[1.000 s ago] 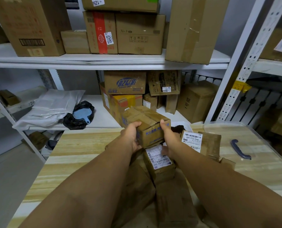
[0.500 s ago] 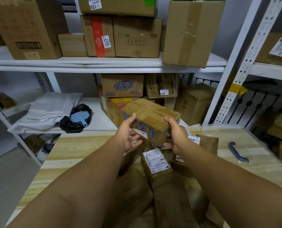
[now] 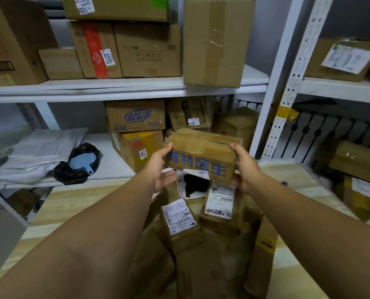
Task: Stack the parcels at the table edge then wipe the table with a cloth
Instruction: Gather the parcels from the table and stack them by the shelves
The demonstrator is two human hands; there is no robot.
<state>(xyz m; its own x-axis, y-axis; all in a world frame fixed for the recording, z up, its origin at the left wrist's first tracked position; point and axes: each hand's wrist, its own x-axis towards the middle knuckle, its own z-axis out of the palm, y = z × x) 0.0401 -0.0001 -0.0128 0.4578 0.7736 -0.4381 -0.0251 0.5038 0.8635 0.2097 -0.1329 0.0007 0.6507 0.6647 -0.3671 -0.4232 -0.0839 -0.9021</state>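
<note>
My arms are bare from the near edge of view to the wrists: no sleeve shows on either. My left hand [image 3: 158,169] and right hand [image 3: 245,169] are bare too, ungloved, with short nails.

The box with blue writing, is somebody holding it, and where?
Yes. Both hands hold the box with blue writing by its two short ends: left hand at one end, right hand at the other.

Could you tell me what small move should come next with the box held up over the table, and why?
Probably carry the blue-lettered box forward and set it down near the table's far edge. Both the left hand and the right hand hold it in the air, above the labelled parcels lying on the table, so it rests on nothing yet.
</note>
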